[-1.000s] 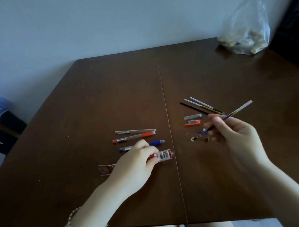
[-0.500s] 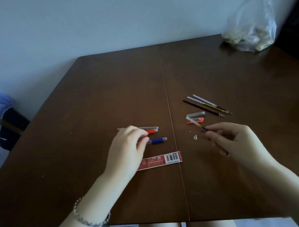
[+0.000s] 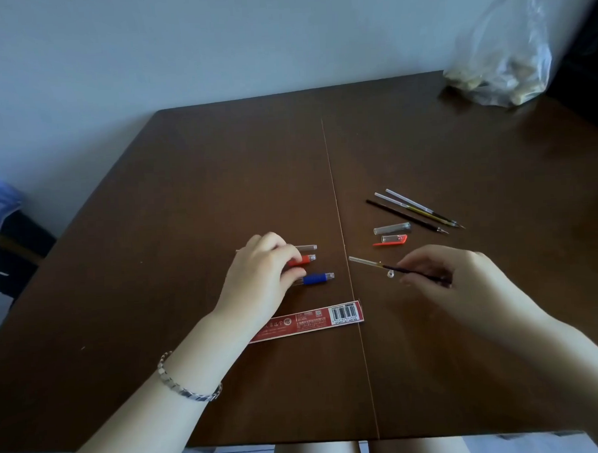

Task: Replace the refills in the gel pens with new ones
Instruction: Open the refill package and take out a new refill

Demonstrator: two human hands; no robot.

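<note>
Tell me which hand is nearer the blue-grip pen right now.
Left. The left hand rests right beside the blue-grip pen, thumb at its barrel. The right hand is across the table seam, pinching a refill, clear of that pen.

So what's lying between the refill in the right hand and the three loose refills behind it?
Head view: a clear plastic cap and a clear cap with a red clip.

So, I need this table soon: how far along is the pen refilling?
Looks early. Done: two caps are off and three refills lie aside. In hand: the right hand pinches one refill; the left hand rests on the three pens. Left: no pen looks reassembled, so all three.
</note>
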